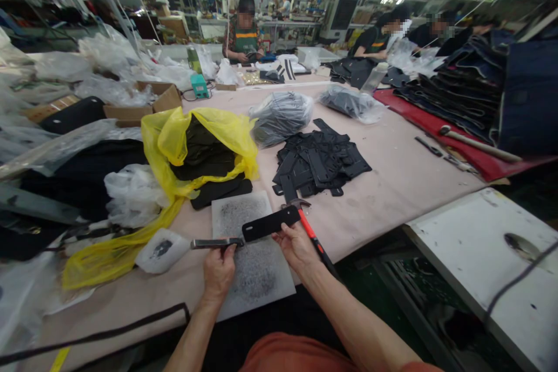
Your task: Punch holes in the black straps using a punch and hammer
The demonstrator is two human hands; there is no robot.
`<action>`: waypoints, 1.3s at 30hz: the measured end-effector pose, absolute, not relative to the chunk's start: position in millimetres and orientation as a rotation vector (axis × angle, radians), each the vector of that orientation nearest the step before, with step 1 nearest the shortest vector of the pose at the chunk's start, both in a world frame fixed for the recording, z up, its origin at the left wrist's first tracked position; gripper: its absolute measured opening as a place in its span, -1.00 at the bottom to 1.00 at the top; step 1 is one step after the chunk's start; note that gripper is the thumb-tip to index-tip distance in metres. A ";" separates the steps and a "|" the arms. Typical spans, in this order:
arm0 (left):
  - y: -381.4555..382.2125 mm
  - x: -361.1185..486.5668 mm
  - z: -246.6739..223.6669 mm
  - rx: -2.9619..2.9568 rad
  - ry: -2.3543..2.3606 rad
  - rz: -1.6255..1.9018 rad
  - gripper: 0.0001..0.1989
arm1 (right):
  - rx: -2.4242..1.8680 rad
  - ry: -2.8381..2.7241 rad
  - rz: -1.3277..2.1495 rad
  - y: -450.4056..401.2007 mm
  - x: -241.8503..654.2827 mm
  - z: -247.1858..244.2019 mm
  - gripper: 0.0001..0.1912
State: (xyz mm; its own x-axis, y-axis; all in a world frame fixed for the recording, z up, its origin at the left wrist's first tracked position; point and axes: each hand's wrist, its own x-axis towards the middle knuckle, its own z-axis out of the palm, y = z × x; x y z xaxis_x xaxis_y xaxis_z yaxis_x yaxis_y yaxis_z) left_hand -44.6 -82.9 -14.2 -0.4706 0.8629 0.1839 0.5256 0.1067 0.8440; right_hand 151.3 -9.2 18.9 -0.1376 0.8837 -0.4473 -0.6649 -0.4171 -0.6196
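So the right hand (297, 246) is pinching one end of a black strip (270, 224), which sticks out to its left, and the left hand (219, 270) grips a metal tool (217, 243). Just past the right hand there's a hammer (310, 231), then a pile of dark pieces (320, 160).

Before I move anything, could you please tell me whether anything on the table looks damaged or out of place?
The pale board looks worn: dark, speckled patches mark both ends. Beyond it, flat black pieces lie in a jumbled heap.
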 end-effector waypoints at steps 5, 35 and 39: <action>-87.8 -40.1 -24.6 1.622 1.941 1.267 -0.78 | -0.906 -0.276 1.760 -6.5 141.3 17.4 -0.69; -84.1 -45.9 -33.3 2.085 2.005 1.258 -0.79 | -1.120 -0.290 1.613 54.9 155.5 23.3 -0.70; -80.2 -52.3 -43.0 2.178 1.969 1.275 -0.78 | -1.198 -0.413 1.456 96.5 171.2 46.3 -0.71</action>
State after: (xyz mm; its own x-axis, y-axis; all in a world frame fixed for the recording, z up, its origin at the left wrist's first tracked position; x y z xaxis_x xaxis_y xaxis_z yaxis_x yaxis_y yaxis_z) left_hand -52.3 -80.2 -43.0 -0.0732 0.8124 0.5785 0.8601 -0.2422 0.4489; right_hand 171.2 96.5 46.3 0.1685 0.8858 -0.4324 -0.5265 -0.2899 -0.7992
